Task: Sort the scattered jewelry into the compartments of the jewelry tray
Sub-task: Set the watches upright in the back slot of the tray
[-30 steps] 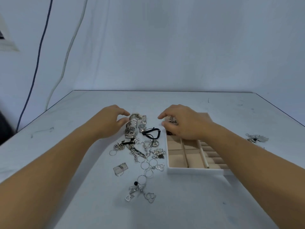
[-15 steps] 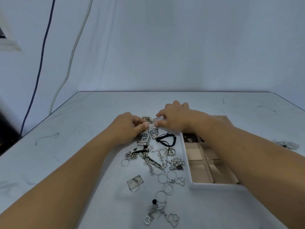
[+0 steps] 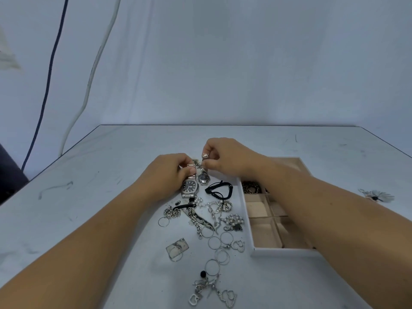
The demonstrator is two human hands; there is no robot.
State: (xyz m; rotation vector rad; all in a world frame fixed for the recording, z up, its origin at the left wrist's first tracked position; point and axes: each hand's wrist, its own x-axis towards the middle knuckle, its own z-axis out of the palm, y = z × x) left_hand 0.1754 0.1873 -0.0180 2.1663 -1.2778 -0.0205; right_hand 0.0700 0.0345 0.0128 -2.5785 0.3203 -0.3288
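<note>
Since two watches lie side by side with their bands close together, the step in hand probably calls for lifting each by its band, straight up and apart so the links do not snag, then laying it flat in a free compartment.

Items, all left of the jewelry tray (image 3: 278,252):
- heart charms (image 3: 227,297), nearer than the tray's near edge
- loose rings (image 3: 214,241), off its near-left corner
- pearl cluster (image 3: 234,220), just beside its left wall
- black cord bracelet (image 3: 219,189), near its far-left corner
- large watch (image 3: 190,187), left of that corner, face up. The left hand (image 3: 169,175) pinches its band at the far end, and the dial lies just nearer than the fingers.
- small watch (image 3: 204,178), between the large watch and the tray. The right hand (image 3: 229,157) pinches its band, and the dial sits below the fingertips; lifted or resting, cannot tell.

A dark chain (image 3: 252,187) occupies the tray's far-left compartment.
</note>
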